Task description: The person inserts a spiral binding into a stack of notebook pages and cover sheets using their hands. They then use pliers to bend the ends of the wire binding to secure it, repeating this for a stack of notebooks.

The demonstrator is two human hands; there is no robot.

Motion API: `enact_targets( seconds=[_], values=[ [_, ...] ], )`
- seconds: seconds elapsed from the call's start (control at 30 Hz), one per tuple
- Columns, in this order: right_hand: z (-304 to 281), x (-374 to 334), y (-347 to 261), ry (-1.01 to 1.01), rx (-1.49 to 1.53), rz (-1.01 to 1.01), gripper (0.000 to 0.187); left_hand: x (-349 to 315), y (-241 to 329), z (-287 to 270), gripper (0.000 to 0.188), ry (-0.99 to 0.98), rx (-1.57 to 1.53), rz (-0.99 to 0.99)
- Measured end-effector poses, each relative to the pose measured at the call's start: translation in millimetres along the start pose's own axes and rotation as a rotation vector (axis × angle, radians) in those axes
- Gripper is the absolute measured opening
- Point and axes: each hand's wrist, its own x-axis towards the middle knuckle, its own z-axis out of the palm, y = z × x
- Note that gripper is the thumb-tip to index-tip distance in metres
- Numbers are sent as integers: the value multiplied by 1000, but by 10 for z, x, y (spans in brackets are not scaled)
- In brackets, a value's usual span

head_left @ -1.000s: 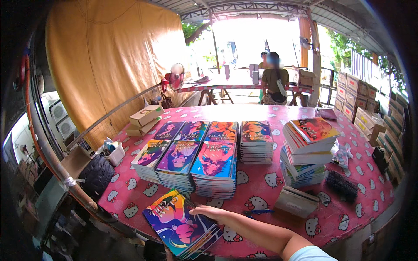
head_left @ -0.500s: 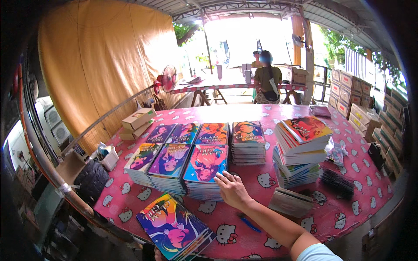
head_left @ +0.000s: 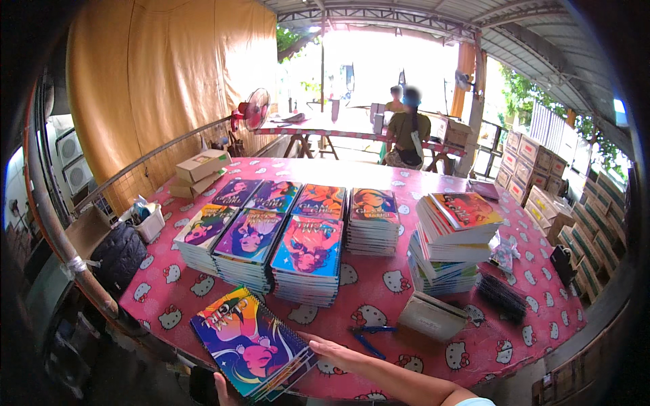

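A small stack of spiral notebooks [head_left: 254, 348] with colourful illustrated covers lies tilted at the table's near edge. At its lower left edge my left hand [head_left: 225, 392] grips the stack; most of that hand is hidden below the covers and cut off by the frame. My right hand [head_left: 332, 352] reaches in from the lower right, fingers stretched out against the stack's right side. Beyond them stand several neat piles of matching notebooks [head_left: 308, 247]. A blue-handled tool resembling pliers [head_left: 371, 338] rests to the right of my right hand.
On the right are a tall uneven stack of books [head_left: 450, 237], a cardboard block [head_left: 432, 317] and black binding coils [head_left: 501, 298]. Small boxes [head_left: 202, 166] sit at the table's far left. Further off are another table, a red fan [head_left: 254, 111], two people and stacked cartons [head_left: 531, 162].
My right hand has left the front notebook pile and come down to the right side of the small stack. More of my left hand shows, and the view has shifted.
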Motion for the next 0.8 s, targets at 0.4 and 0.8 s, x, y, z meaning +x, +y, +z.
enact_targets(
  seconds=[0.4,0.8],
  values=[
    [-121,202,-159,195,174,20,36,-72,-484,526,79,219,198,323],
    [56,-206,-237,639,-105,-138,59,89,341,-192,74,240,448,545]
  ],
)
